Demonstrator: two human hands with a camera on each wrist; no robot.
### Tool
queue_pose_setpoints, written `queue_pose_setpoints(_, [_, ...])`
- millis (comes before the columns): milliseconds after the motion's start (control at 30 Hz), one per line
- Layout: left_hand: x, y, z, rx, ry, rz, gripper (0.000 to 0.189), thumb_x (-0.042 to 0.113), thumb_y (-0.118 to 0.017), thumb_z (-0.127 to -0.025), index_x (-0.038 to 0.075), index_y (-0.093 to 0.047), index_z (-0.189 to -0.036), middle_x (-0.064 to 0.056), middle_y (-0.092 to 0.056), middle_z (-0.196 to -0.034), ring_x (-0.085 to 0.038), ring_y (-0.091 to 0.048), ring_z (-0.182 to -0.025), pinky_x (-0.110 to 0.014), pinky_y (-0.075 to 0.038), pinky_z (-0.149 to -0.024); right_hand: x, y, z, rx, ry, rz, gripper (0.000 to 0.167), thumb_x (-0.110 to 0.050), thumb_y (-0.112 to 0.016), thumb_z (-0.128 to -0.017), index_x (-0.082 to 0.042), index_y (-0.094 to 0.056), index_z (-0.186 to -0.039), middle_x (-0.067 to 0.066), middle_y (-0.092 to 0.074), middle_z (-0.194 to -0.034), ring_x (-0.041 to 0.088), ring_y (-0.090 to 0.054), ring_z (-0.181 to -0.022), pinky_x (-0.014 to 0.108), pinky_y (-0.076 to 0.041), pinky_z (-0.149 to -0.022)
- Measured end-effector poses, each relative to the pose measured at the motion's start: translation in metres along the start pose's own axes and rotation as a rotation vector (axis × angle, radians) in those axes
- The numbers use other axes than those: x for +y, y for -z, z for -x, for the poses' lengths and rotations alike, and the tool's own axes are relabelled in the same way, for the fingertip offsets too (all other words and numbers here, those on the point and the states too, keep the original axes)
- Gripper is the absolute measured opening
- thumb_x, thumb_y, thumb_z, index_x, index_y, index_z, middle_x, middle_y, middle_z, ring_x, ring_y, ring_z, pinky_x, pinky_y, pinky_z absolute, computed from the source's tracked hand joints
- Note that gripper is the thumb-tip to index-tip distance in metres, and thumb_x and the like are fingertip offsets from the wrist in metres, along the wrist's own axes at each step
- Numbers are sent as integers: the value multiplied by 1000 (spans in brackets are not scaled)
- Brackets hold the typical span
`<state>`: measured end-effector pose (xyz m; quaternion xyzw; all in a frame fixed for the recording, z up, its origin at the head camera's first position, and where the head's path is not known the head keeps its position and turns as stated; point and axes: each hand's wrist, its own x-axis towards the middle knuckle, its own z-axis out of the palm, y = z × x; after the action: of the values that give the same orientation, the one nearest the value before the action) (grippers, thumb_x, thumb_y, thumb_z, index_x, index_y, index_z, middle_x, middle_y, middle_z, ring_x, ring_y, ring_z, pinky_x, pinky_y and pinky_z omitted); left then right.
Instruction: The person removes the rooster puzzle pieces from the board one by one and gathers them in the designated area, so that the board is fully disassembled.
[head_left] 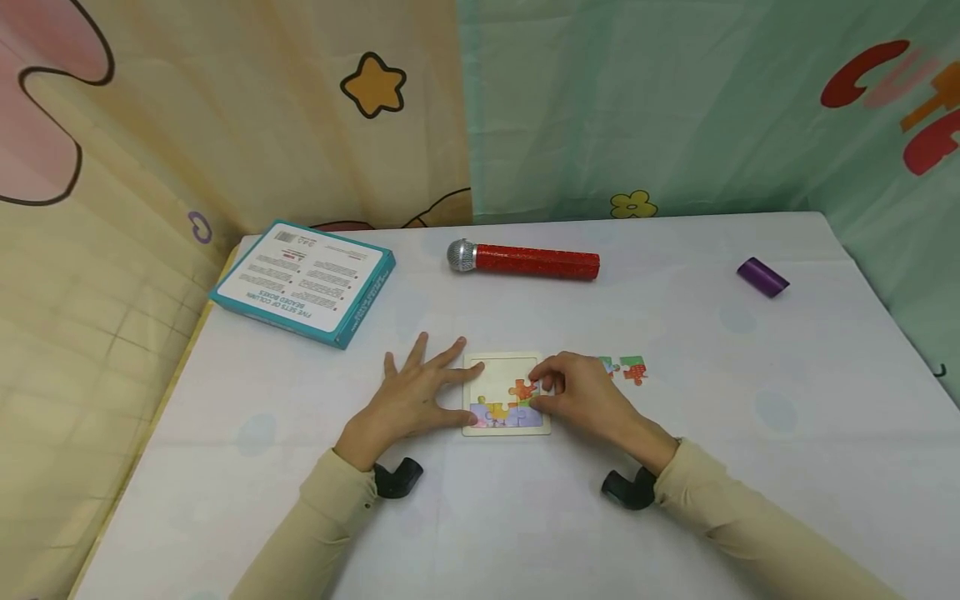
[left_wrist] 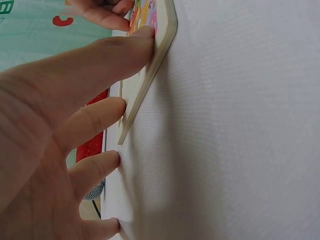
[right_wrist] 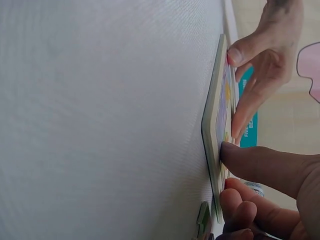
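A small square jigsaw puzzle with a pale wooden tray [head_left: 504,432] lies flat on the table, its lower part filled with purple, yellow and green pieces. My left hand [head_left: 411,402] is spread wide; its thumb and index finger rest on the tray's left side, and the other fingers touch the cloth. At the tray's right side my right hand [head_left: 588,396] pinches a puzzle piece [head_left: 522,389] with red on it between thumb and index finger, mostly low over the board. Two loose puzzle pieces [head_left: 633,368] lie beyond that hand, one partly hidden by it.
A teal-edged box [head_left: 306,279] with printed text lies at the back left. A red microphone [head_left: 536,262] with a silver head lies behind the puzzle, and a purple tube [head_left: 762,277] at the back right. Patterned curtains [head_left: 555,108] hang along the table's [head_left: 480,517] far edge.
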<state>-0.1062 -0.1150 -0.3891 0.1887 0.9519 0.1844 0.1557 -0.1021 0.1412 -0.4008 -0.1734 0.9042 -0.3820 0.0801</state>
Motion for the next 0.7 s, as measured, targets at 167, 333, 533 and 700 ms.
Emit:
queue_pose_setpoints(167, [0,0,0,-5,1,1,72,47,-83,-75,33,-56,-140,1,-27,-161,-45,-2,-148,-79,0,-103,-1,0,-1,-8,-24,-24,23,-4,-82,-76,-7,-70,-95,0,-58,-77,14,-50,-68,24,-43,-59])
queue_pose_setpoints(333, [0,1,0,-8,9,3,71,48,-82,-76,33,-55,-140,1,-26,-160,-44,-1,-148,-78,1,-104,-3,-1,-2,4,-24,-42,23,-2,-81,-76,-9,-65,-90,-1,-59,-75,14,-50,-66,24,-43,-58])
queue_pose_setpoints(533, [0,0,-1,0,1,-1,71,48,-83,-75,33,-56,-140,1,-27,-160,-44,-2,-148,-79,0,-103,-2,-1,1,10,-5,-51,20,-1,-77,-78,-10,-63,-89,-4,-60,-74,12,-52,-65,24,-45,-59])
queue_pose_setpoints(700, [1,0,0,-3,3,-2,71,47,-83,-75,33,-56,-139,1,-27,-160,-45,-2,-148,-79,0,-103,1,1,1,-16,-32,-113,17,-1,-75,-81,-9,-64,-90,-2,-63,-78,13,-56,-70,25,-49,-64])
